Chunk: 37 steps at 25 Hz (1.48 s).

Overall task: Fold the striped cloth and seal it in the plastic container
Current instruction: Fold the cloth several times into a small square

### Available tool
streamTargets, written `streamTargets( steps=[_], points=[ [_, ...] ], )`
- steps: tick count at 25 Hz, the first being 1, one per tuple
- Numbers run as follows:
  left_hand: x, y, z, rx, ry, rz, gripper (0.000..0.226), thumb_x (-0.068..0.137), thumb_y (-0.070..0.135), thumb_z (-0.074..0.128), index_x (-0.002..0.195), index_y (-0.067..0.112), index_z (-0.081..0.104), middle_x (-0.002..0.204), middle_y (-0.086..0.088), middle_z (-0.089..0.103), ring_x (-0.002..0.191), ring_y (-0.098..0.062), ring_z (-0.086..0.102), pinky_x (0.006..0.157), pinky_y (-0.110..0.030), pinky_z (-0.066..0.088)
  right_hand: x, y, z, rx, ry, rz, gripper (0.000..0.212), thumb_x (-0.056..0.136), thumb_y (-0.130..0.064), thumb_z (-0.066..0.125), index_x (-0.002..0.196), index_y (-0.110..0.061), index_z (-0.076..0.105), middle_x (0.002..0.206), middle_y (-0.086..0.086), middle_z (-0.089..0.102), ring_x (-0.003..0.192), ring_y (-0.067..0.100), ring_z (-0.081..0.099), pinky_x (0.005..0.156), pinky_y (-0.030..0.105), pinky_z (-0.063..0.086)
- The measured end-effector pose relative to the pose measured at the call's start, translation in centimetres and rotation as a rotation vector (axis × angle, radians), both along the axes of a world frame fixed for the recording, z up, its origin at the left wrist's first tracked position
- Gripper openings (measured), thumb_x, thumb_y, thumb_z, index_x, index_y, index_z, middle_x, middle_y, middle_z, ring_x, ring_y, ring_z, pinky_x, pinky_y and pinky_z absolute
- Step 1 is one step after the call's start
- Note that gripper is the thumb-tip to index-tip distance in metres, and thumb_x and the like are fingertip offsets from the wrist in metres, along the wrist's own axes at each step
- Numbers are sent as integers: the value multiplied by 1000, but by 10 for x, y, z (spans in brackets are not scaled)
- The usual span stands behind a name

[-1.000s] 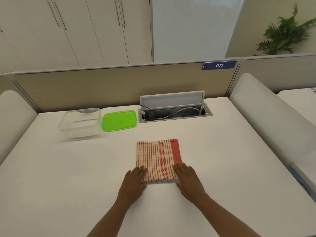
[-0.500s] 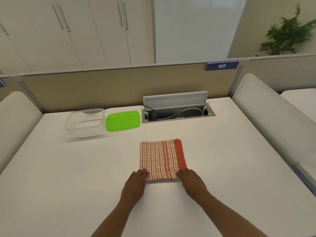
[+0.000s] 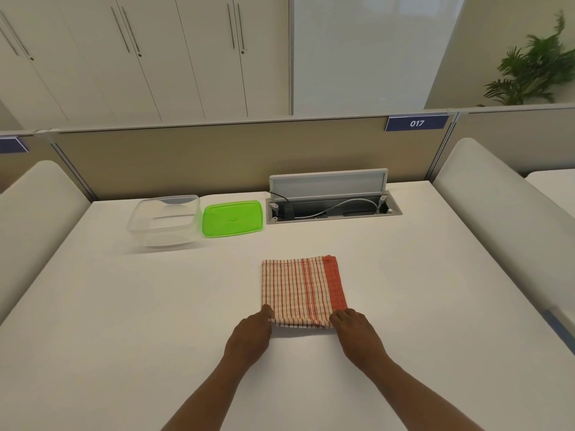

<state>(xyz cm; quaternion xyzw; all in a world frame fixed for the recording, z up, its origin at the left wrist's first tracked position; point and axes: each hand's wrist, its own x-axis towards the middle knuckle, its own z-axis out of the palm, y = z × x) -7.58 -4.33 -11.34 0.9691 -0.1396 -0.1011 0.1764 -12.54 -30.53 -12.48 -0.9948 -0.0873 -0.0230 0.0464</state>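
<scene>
The cloth (image 3: 303, 292) lies folded into a rectangle on the white table (image 3: 124, 337), centred in front of the person, with its solid red band along the right edge. The left hand (image 3: 249, 339) grips the near left corner, fingers curled together at the cloth edge. The right hand (image 3: 357, 334) grips the near right corner in the same way, fingers bunched on the fold. Whether the fingertips reach under the cloth cannot be determined. The near edge of the cloth runs between the two hands; the remainder extends away from them, flat on the table. The clear container (image 3: 165, 220) stands open near the far left, with the green lid (image 3: 232, 217) flat just beside it on its right, both well apart from the cloth.
</scene>
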Motion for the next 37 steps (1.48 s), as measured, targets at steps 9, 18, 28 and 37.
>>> streamTargets(
  steps=[9, 18, 28, 37],
  points=[
    [6, 7, 13, -52, 49, -13, 13, 98, 26, 32, 103, 22, 43, 83, 4, 61, 63, -11, 55, 56, -28, 44, 4, -7, 14, -91, -33, 27, 30, 59, -7, 84, 72, -21, 61, 61, -4, 59, 50, 17, 50, 49, 26, 28],
    [12, 20, 17, -236, 3, 30, 4, 97, 26, 41, 97, 25, 45, 93, 5, 67, 71, -10, 61, 56, -19, 44, 6, -12, 25, 153, 23, -81, 12, 84, -13, 54, 90, -22, 51, 74, -3, 58, 61, 17, 46, 56, 26, 31],
    [29, 23, 31, -522, 54, 157, 12, 93, 28, 61, 95, 18, 56, 74, 13, 63, 64, -6, 62, 55, -11, 44, 28, 1, 45, 542, 45, -220, 13, 92, -14, 44, 93, -27, 43, 79, -5, 66, 67, 16, 61, 55, 31, 47],
    [44, 28, 22, -597, 179, 70, 62, 62, 58, 81, 112, 29, 60, 105, 14, 69, 92, -8, 68, 75, -21, 58, 52, 2, 53, 829, 24, -362, 28, 94, -11, 46, 87, -38, 50, 88, -16, 67, 80, 6, 65, 53, 12, 47]
  ],
)
